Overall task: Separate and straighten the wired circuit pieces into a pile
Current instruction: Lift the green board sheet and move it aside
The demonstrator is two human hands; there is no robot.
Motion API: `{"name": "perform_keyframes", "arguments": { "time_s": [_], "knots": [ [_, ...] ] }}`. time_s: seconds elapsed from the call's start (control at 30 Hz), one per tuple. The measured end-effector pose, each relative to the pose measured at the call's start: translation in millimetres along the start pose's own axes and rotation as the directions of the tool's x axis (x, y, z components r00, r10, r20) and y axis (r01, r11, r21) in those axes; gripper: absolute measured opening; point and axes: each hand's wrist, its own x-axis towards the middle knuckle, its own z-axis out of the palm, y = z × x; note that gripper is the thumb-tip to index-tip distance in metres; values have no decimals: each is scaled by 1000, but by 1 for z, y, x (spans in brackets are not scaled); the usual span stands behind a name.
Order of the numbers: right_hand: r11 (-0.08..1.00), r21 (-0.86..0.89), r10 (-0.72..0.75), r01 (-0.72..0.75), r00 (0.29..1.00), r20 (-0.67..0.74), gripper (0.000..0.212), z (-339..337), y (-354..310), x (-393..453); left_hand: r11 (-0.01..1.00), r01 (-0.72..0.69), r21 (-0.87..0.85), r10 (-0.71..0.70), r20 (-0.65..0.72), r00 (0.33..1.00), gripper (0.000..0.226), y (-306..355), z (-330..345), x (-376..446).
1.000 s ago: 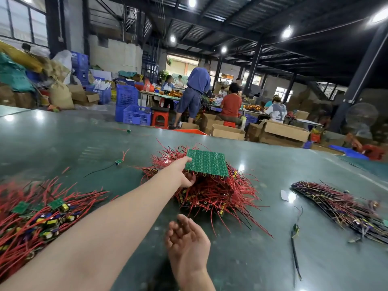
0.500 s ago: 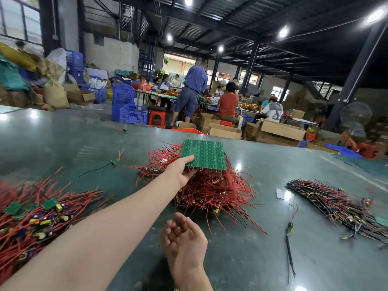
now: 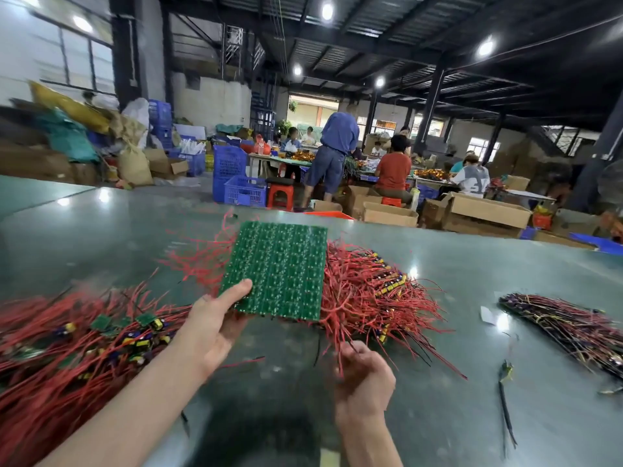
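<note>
A green circuit panel (image 3: 278, 269) is held up off the counter (image 3: 472, 416) by the left hand (image 3: 210, 326), thumb laid on its top face at the near left corner, fingers tucked beneath. The panel is tilted, its far edge raised, and a dense bunch of red wires (image 3: 367, 298) is seen hanging and spreading from under its right side down onto the green counter. More red wires are fanned out behind its left edge. The right hand (image 3: 365, 377) is placed low, just in front of the bunch, fingers curled around a few of the red wire ends. It is blurred, so the exact pinch cannot be told.

On the left, a pile of wired circuit pieces (image 3: 77, 348) is laid out, red leads with small green boards and yellow-blue parts on top. On the far right a darker bundle of wires (image 3: 569, 328) is lying, well apart, with a loose black wire (image 3: 505, 402) near it. Beyond the counter, seated and standing workers (image 3: 337, 153), cardboard boxes (image 3: 485, 210) and blue crates (image 3: 232, 176) are seen.
</note>
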Motion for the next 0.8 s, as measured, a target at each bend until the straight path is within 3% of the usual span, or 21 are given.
{"name": "perform_keyframes", "arguments": {
  "time_s": [0.07,0.13,0.2,0.27,0.37,0.5,0.67,0.8],
  "knots": [
    [957,-174,-249,234,966,-70,35,-5,-3,-3,999,-42,18,43,-95,995,13,-6,-17,-10],
    [832,-343,-497,437,861,-109,31,-11,-6,-5,996,-84,23,87,-161,983,15,-10,-27,-19],
    [747,-416,-589,519,806,-51,26,-13,-8,-5,988,-143,62,151,-167,974,16,-14,-32,-27],
    [711,-477,-543,517,834,95,29,-7,-7,-5,969,-208,135,223,-115,968,15,-22,-35,-33],
    [707,-583,-271,399,915,299,25,2,4,-9,927,-282,247,302,-48,952,14,-37,-40,-38],
    [727,-622,-152,290,952,265,17,0,4,-7,854,-359,376,336,127,933,35,-46,-40,-45],
    [784,-560,-160,269,958,236,19,-2,-1,-8,855,-319,409,266,183,947,48,-49,-42,-47],
    [665,-678,-147,313,945,291,41,-2,2,-11,841,-343,419,249,265,932,57,-51,-41,-53]
  ]
}}
